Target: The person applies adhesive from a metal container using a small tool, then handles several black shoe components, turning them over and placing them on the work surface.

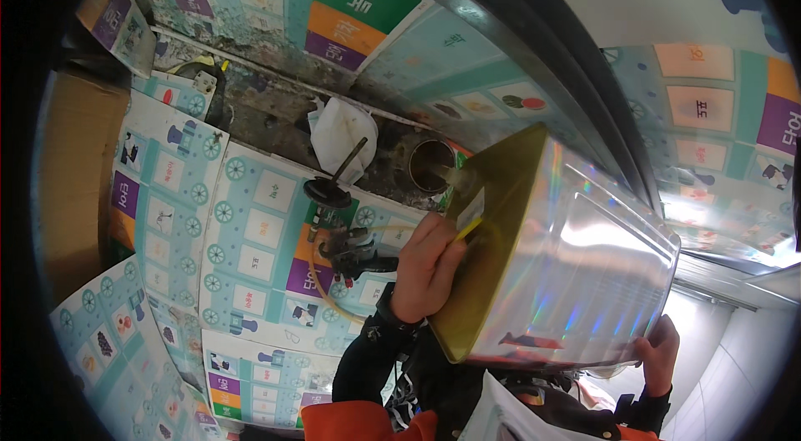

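A large rectangular metal can (584, 249) with shiny silver sides and a gold top is tipped over in front of me. My left hand (427, 266) is closed round the yellow handle (470, 229) on its top. With its fingers round the lower edge at the far end, my right hand (657, 352) holds up the can's base. The can's pale spout (458, 180) is at the rim of a small round open tin (430, 166). Whether liquid is running between them I cannot tell. Below the tin, near my left hand, lies a dark spray gun (359, 254) with a thin hose.
A black round lid-like part with a rod (327, 191) stands beside a crumpled white cone-shaped cloth or paper (344, 139). Printed sheets (263, 224) cover the surface and walls. A cardboard box (79, 182) is at the left. A dark curved rim (542, 32) arches behind the can.
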Tool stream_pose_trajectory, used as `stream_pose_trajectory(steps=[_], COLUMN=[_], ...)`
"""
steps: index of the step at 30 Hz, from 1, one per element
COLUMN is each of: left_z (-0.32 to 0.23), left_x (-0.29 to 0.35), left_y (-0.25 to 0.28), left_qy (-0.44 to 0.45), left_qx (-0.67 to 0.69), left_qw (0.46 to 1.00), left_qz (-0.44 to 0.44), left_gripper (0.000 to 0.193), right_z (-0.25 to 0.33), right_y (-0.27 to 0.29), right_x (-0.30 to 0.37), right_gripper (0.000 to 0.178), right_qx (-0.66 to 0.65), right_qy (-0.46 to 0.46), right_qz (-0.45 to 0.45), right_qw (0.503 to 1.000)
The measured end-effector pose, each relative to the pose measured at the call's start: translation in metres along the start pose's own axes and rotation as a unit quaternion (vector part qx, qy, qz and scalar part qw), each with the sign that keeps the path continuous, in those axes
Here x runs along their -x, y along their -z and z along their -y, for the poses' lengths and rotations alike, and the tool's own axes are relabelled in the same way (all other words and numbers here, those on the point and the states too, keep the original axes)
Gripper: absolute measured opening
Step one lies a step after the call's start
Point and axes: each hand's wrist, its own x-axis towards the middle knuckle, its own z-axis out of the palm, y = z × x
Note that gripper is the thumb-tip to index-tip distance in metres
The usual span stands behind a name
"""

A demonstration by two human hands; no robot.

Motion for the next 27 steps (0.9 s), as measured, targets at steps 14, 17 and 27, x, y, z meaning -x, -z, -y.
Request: stream_pose_trajectory(steps=[14, 17, 27], left_z=[0.021, 0.023, 0.033], left_x=[0.005, 0.007, 0.011], left_y=[0.001, 0.003, 0.003], left_qy=[-0.006, -0.006, -0.022], left_qx=[0.072, 0.076, 0.127], left_qw=[0.997, 0.997, 0.990], left_qz=[-0.019, -0.026, -0.054], left_gripper=[0.005, 0.006, 0.009], right_z=[0.048, 0.042, 0.054], right_y=[0.004, 0.014, 0.019], right_x=[0.020, 0.023, 0.029], right_gripper=[0.030, 0.032, 0.056], right_qx=[0.054, 0.081, 0.128], right_qy=[0.016, 0.018, 0.101], right_qz=[-0.020, -0.018, -0.054], right_qw=[0.998, 0.996, 0.985])
